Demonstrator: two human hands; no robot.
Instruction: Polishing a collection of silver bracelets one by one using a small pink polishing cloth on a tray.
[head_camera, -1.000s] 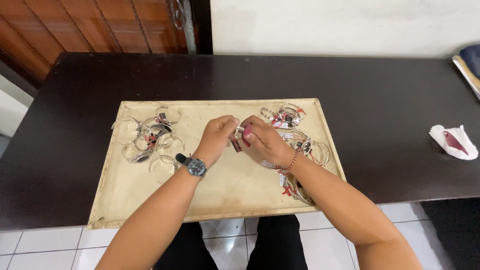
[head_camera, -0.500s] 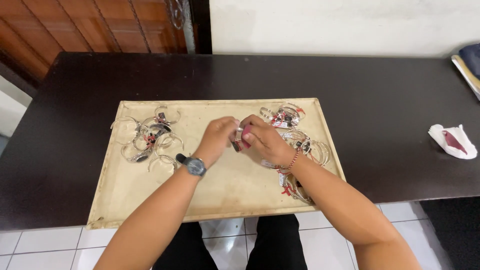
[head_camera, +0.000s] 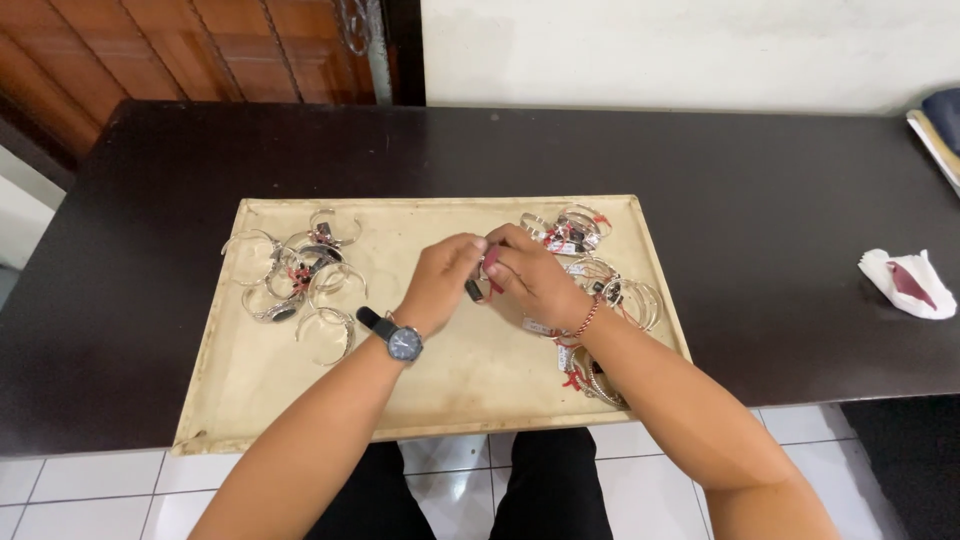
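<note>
My left hand (head_camera: 440, 280) and my right hand (head_camera: 532, 278) meet over the middle of a beige tray (head_camera: 460, 385). Together they pinch a small silver bracelet (head_camera: 480, 280) with a dark stone and a red tag; most of it is hidden by my fingers. A dark wristwatch sits on my left wrist and a red bead band on my right. One pile of silver bangles (head_camera: 298, 272) lies on the tray's left side. Another pile of bangles (head_camera: 608, 290) with red tags lies on the right, partly under my right forearm.
The tray rests on a dark table (head_camera: 760, 200) near its front edge. A crumpled white cloth with a dark red piece (head_camera: 908, 284) lies at the right. Stacked items (head_camera: 938, 125) poke in at the far right corner. A wooden door (head_camera: 200, 50) stands behind.
Both hands stayed together over the tray's middle, with only slight finger movement on the bracelet. The bangle piles have not moved.
</note>
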